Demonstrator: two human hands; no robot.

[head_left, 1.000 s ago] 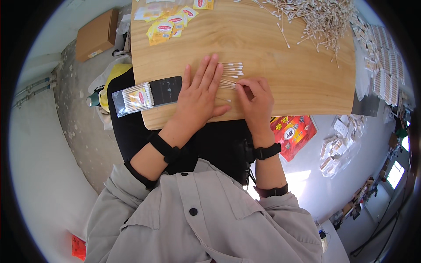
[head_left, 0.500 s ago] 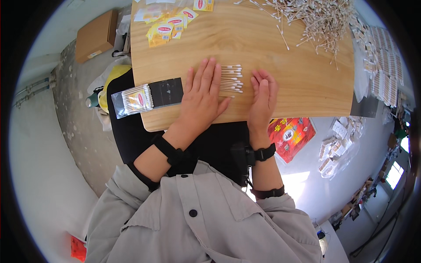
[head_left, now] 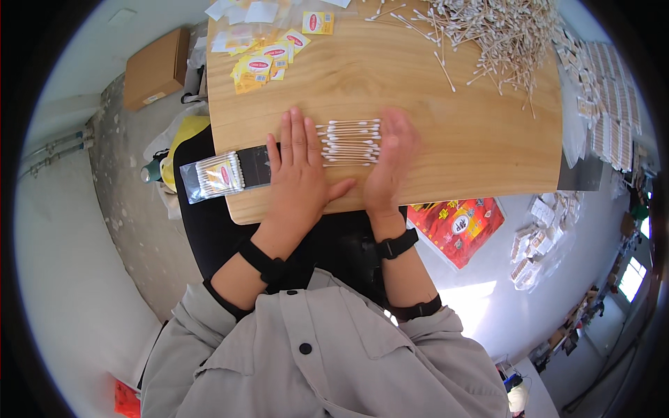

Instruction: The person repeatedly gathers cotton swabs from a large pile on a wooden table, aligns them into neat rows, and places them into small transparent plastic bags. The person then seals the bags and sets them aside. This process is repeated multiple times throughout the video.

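A row of cotton swabs point(head_left: 350, 143) lies side by side on the wooden table between my hands, their sticks running left to right. My left hand point(head_left: 300, 177) rests palm down with its fingers stretched out, along the left ends of the row. At the right ends stands my right hand point(head_left: 387, 171), turned on its edge, holding nothing; its extended fingers are blurred by motion. Left of my left hand, a clear bag of cotton swabs point(head_left: 218, 175) with a yellow and white label lies over the end of a black strip point(head_left: 256, 167).
A large heap of loose cotton swabs point(head_left: 495, 42) covers the table's far right. Yellow label cards point(head_left: 265, 61) and clear bags lie at the far left. Beyond the right edge are packed swabs point(head_left: 606, 104). A red package point(head_left: 456, 226) lies below the table's front edge.
My left hand has slid left, uncovering the swabs' left ends. My right hand has moved left against their right ends, and the row now lies more even.
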